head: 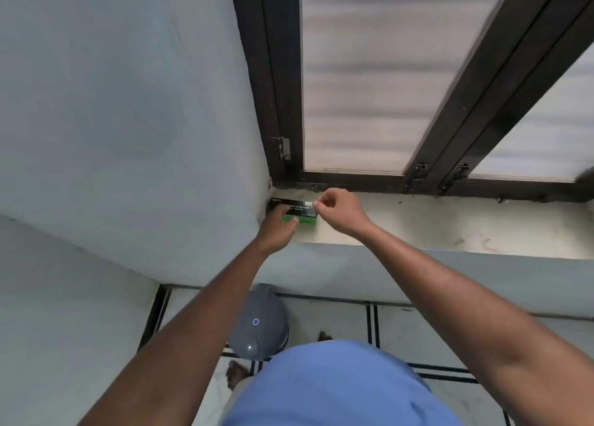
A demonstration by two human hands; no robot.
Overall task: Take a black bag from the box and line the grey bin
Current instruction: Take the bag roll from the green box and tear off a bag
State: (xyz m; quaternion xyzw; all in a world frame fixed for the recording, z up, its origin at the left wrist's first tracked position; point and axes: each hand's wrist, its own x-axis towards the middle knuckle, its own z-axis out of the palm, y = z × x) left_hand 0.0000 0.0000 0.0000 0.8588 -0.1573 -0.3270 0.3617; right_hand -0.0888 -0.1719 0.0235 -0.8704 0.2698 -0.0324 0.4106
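A black and green box [297, 208] lies on the window sill [450, 223], pushed into the left corner against the wall. My left hand [279, 226] rests on the box's near side and holds it down. My right hand [340, 210] is at the box's right end, thumb and fingers pinched at its flap. No black bag is visible outside the box. The grey bin [260, 323] stands on the floor below the sill, its domed lid on, partly behind my left forearm.
A dark-framed window [418, 82] with frosted panes rises right behind the sill. A pale wall [128, 120] closes the left side. My bare feet and blue shirt [337, 387] are over the tiled floor [418, 329] beside the bin.
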